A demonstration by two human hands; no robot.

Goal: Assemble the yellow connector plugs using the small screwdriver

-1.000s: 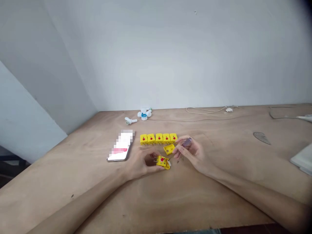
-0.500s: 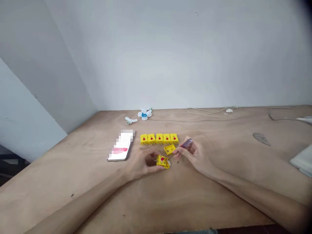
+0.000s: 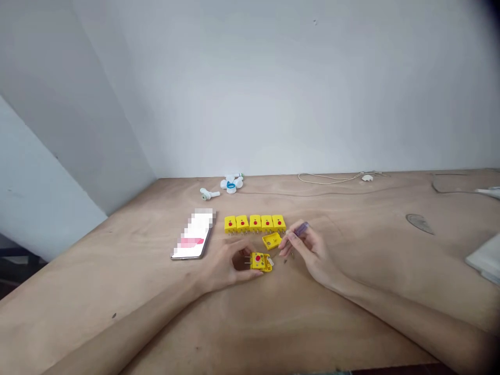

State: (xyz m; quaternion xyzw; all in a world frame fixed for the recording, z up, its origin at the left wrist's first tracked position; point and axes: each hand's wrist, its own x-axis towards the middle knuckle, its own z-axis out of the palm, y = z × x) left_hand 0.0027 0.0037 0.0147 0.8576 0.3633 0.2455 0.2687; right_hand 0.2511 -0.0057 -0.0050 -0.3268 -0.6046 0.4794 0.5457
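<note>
My left hand (image 3: 224,265) grips a yellow plug body (image 3: 258,261) between thumb and fingers, its two metal pins pointing left into the palm. The body is uncovered, with a red dot and a small white part at its right end. My right hand (image 3: 308,252) is closed around a screwdriver with a purple translucent handle (image 3: 301,228); its tip is hard to make out near the plug's right end. A loose yellow cover (image 3: 271,240) lies just behind the plug. Small screws (image 3: 285,261) lie beside the right fingers.
Several yellow plugs (image 3: 255,223) stand in a row behind the hands. A phone (image 3: 193,234) lies to the left. White fittings (image 3: 232,185) and a thin cord (image 3: 324,180) are near the wall; a white object (image 3: 484,258) sits at the far right.
The plug body in my left hand has turned slightly and now lies more level. My right hand with the screwdriver has shifted a little, its tip further from the plug.
</note>
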